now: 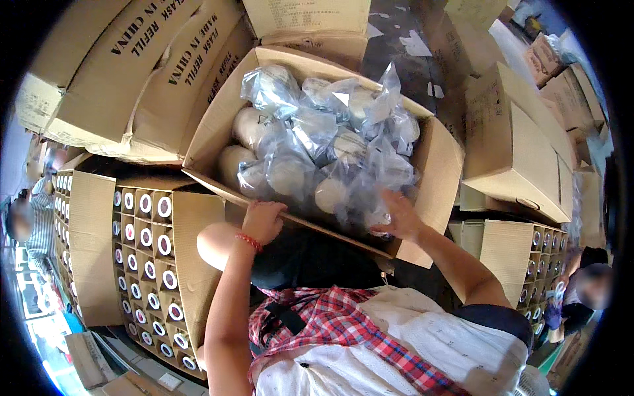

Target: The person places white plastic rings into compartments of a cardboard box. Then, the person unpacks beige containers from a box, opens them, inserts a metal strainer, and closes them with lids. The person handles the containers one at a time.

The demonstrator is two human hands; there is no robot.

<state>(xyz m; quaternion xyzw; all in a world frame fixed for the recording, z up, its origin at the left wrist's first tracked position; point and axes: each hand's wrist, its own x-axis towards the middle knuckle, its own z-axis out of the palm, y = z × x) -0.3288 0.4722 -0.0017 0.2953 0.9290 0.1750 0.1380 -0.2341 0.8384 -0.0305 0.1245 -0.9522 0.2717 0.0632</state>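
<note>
An open cardboard box (422, 132) stands in front of me, filled with beige, round-ended cylinders (288, 173) in clear plastic bags (314, 129). At the box's near edge, my left hand (264, 222) has its fingers curled over the cardboard rim. My right hand (401, 216) reaches into the near right corner, where its fingers close around a plastic-bagged item (378, 218). Most of that item is hidden by the hand and the crumpled plastic. A red bead bracelet circles my left wrist.
Left of me, an open carton (198, 244) holds white-rimmed cylinders in a divider grid; a similar carton (505, 254) stands right. Large cartons (132, 72) are stacked at far left, others (522, 145) at right. People (594, 287) sit or stand at both sides.
</note>
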